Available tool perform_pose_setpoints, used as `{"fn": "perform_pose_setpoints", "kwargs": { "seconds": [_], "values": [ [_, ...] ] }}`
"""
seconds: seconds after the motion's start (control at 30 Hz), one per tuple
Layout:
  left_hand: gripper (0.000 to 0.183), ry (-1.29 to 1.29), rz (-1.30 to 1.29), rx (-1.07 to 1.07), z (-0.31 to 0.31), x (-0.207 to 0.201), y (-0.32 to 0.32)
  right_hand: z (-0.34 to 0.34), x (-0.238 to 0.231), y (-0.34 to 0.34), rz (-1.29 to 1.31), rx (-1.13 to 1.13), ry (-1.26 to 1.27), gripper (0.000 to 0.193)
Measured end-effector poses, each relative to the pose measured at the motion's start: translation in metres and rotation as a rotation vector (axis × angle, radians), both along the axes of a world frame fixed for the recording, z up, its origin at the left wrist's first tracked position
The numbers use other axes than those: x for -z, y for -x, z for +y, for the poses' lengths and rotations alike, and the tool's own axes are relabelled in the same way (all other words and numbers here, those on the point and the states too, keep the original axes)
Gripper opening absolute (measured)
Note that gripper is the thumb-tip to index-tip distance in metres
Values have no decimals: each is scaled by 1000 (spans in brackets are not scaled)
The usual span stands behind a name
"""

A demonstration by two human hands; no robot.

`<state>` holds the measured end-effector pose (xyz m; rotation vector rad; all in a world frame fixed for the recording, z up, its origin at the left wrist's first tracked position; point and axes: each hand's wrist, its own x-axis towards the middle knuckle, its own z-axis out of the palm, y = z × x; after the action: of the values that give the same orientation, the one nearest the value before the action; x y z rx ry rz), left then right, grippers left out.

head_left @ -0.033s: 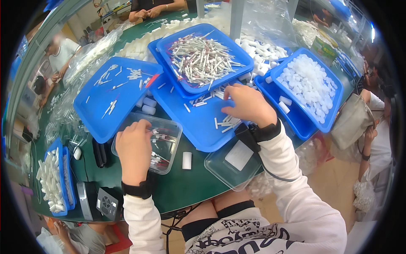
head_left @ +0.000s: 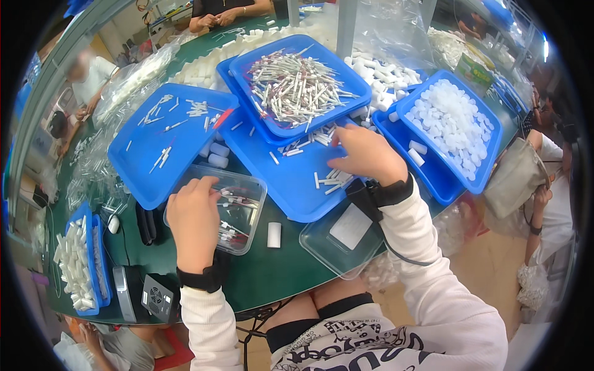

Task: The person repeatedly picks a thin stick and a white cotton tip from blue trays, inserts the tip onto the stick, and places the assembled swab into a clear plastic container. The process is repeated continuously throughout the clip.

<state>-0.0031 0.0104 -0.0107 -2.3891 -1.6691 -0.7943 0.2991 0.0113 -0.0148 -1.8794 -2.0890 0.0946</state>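
Observation:
My left hand (head_left: 195,219) is over the left side of a clear plastic box (head_left: 255,230), its fingers curled and drawn together. Whatever they hold, if anything, is hidden. Inside that box lie several thin sticks (head_left: 230,234) with white and dark red parts. Above the right part of a blue tray (head_left: 272,182), my right hand (head_left: 369,154) has its thumb and forefinger apart, with nothing visible between them. Short white tubes (head_left: 335,179) lie in the tray just below this hand, and more (head_left: 318,137) lie at its far side.
A stacked blue tray (head_left: 297,130) holds a heap of white-and-red sticks. Left stands another blue tray (head_left: 139,167) with scattered pieces; right, one of translucent caps (head_left: 455,123). A white cylinder (head_left: 274,235) and clear lid (head_left: 315,238) lie near me. Other people sit around the table.
My left hand has shifted very slightly to the left, and my right hand slightly to the right. The trays and their contents look the same.

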Motion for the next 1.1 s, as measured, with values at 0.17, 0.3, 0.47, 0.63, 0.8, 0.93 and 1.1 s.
{"fn": "perform_pose_setpoints", "kwargs": {
  "seconds": [0.17,0.3,0.47,0.63,0.8,0.93,1.1],
  "values": [
    [13,-149,-359,34,1,-11,-1,3,5,-5,-31,-59,217,30],
    [17,301,-1156,304,-1,-11,-10,7,-2,2,57,-117,265,21],
    [17,608,-1496,442,-6,-12,-14,9,4,4,226,-169,121,20],
    [16,601,-1528,464,0,-2,-10,20,12,-1,152,-212,57,26],
    [13,682,-1501,528,-3,-1,-18,23,15,-2,132,-179,22,21],
    [12,681,-1407,425,-7,-4,-30,10,15,-10,165,-154,-189,24],
    [15,658,-1260,390,-7,4,-14,-106,-69,6,271,3,-380,28]
  ]
}}
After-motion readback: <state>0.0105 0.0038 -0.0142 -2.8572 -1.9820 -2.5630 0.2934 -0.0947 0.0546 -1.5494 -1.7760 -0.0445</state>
